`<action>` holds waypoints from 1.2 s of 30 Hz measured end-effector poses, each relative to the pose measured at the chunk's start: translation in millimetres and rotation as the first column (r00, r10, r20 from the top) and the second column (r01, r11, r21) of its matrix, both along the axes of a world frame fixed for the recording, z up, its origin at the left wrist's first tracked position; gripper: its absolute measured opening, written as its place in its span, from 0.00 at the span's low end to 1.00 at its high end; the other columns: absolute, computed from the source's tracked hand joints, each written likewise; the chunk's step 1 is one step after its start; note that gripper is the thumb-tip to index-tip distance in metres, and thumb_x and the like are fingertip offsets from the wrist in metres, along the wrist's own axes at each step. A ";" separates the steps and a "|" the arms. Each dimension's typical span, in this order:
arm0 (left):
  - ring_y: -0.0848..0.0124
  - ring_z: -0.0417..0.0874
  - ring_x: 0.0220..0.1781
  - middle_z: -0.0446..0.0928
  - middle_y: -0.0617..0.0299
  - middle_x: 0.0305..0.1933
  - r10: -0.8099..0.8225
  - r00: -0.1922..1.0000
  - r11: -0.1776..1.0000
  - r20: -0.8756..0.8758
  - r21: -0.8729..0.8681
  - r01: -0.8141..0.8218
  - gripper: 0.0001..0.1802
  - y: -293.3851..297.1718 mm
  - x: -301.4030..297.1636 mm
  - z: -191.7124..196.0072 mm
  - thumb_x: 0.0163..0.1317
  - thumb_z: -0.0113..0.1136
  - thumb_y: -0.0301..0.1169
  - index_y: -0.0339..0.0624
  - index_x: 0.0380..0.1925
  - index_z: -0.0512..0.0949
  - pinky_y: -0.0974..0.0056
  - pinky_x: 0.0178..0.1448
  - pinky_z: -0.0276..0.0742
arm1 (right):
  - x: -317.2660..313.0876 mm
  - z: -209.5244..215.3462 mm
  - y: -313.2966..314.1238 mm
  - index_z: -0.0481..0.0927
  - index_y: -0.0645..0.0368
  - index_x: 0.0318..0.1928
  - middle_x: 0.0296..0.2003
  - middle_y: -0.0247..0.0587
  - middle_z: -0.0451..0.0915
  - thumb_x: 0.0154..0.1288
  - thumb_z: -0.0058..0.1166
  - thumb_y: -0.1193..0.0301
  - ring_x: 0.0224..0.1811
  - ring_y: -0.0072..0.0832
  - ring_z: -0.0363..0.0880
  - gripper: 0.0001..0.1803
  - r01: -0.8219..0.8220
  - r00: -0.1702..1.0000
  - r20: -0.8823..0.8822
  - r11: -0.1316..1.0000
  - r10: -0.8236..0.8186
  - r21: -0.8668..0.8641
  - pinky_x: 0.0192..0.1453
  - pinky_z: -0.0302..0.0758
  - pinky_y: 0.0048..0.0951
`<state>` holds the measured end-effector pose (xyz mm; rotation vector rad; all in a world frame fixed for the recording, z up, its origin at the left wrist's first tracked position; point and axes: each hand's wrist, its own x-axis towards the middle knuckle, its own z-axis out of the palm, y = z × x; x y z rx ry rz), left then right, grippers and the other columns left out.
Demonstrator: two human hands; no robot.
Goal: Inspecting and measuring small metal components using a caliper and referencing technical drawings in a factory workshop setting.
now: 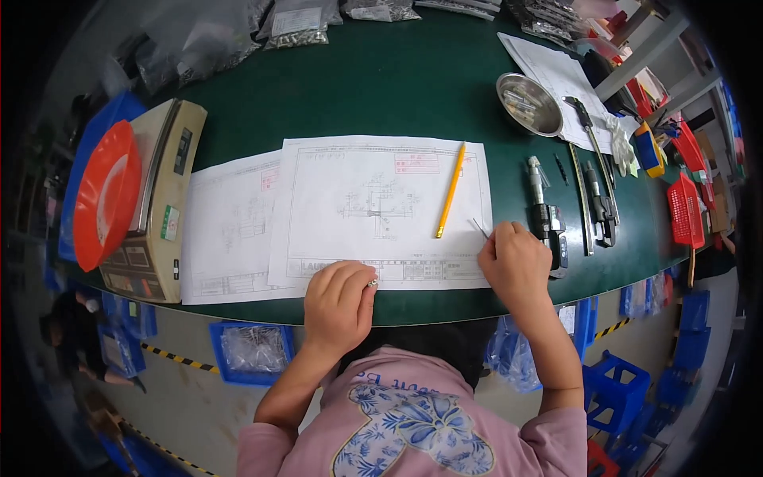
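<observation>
Checking a part seems in hand: left hand (339, 298) pinches a small metal part (372, 282), right hand (515, 258) grips a thin pin (479, 228) (fingers closed), over the drawing (373, 207); next needs careful alignment.

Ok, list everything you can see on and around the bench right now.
Table: one, green, centre.
Technical drawings: two overlapping, white, near edge.
Pencil: one, yellow, on top drawing.
Weighing scale: one, beige, left.
Orange tray: one, beside scale.
Metal bowl: one, silver, upper right.
Calipers: several, dark, right.
Bagged parts: several, clear, far edge.
Blue bins: several, below table.
Small metal part: one, silver, at left hand fingertips.
Thin pin: one, in right hand.
</observation>
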<state>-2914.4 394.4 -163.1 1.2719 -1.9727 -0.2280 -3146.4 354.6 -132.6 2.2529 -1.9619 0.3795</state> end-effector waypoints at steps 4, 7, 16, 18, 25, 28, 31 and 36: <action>0.60 0.74 0.36 0.73 0.57 0.32 0.027 0.999 0.999 0.018 -0.041 -0.026 0.08 -5.7 -7.2 1.2 0.45 0.55 0.23 0.39 0.28 0.72 0.61 0.40 0.68 | -23.2 2.9 -0.5 0.65 0.62 0.20 0.15 0.47 0.70 0.43 0.48 0.74 0.17 0.44 0.71 0.06 0.035 0.963 0.262 0.993 -0.063 0.110 0.20 0.67 0.41; 0.57 0.73 0.35 0.73 0.54 0.31 0.022 1.000 1.000 -0.021 -0.010 -0.022 0.07 -7.5 -21.5 0.3 0.46 0.52 0.22 0.37 0.29 0.72 0.59 0.41 0.68 | -42.8 8.6 15.3 0.66 0.63 0.20 0.15 0.52 0.71 0.43 0.44 0.71 0.18 0.49 0.71 0.07 0.067 0.908 0.393 0.977 -0.144 0.202 0.23 0.67 0.46; 0.55 0.71 0.31 0.73 0.51 0.28 -0.076 0.990 0.996 0.123 -0.043 0.082 0.07 7.4 9.0 -0.5 0.56 0.50 0.26 0.33 0.25 0.74 0.55 0.40 0.66 | -4.7 16.0 59.3 0.67 0.64 0.23 0.16 0.53 0.71 0.48 0.40 0.68 0.22 0.49 0.72 0.10 -0.131 0.668 0.715 0.913 -0.207 0.387 0.27 0.68 0.45; 0.53 0.71 0.32 0.73 0.50 0.28 -0.113 0.990 0.990 0.090 0.091 0.104 0.09 3.6 2.0 15.5 0.57 0.48 0.28 0.34 0.25 0.74 0.54 0.40 0.66 | 1.2 33.6 76.0 0.66 0.64 0.25 0.18 0.51 0.71 0.50 0.39 0.68 0.22 0.49 0.71 0.10 -0.117 0.673 0.705 0.908 -0.226 0.402 0.26 0.68 0.43; 0.70 0.72 0.33 0.70 0.59 0.28 -0.170 0.790 0.642 -0.589 0.542 0.542 0.04 -23.7 -65.8 73.8 0.54 0.50 0.24 0.33 0.27 0.69 0.68 0.41 0.68 | -4.0 107.6 147.6 0.73 0.61 0.27 0.22 0.54 0.75 0.50 0.40 0.64 0.26 0.49 0.74 0.13 0.320 0.585 0.501 0.749 -0.638 0.581 0.30 0.70 0.48; 0.73 0.72 0.34 0.71 0.60 0.29 -0.154 0.689 0.446 -0.708 0.572 0.688 0.04 -26.5 -79.3 99.2 0.58 0.46 0.26 0.36 0.31 0.69 0.68 0.40 0.70 | 0.7 123.1 202.5 0.72 0.60 0.25 0.20 0.51 0.75 0.51 0.40 0.65 0.25 0.47 0.74 0.12 0.562 0.470 0.496 0.681 -0.730 0.469 0.31 0.69 0.46; 0.74 0.74 0.33 0.73 0.62 0.29 0.133 0.659 0.109 -0.740 0.672 0.732 0.04 -21.7 -94.4 111.6 0.59 0.46 0.28 0.40 0.31 0.68 0.71 0.38 0.73 | 0.4 124.8 251.1 0.71 0.60 0.24 0.20 0.49 0.75 0.51 0.40 0.66 0.25 0.46 0.74 0.11 0.712 0.336 0.515 0.571 -0.789 0.409 0.30 0.69 0.45; 0.74 0.76 0.31 0.75 0.62 0.29 0.013 0.723 0.024 -0.691 0.723 0.690 0.04 26.8 -136.4 113.3 0.59 0.48 0.29 0.41 0.32 0.69 0.72 0.36 0.72 | -15.0 121.4 337.8 0.71 0.59 0.25 0.20 0.48 0.75 0.52 0.42 0.67 0.24 0.46 0.74 0.09 0.858 0.157 0.585 0.403 -0.796 0.318 0.29 0.69 0.44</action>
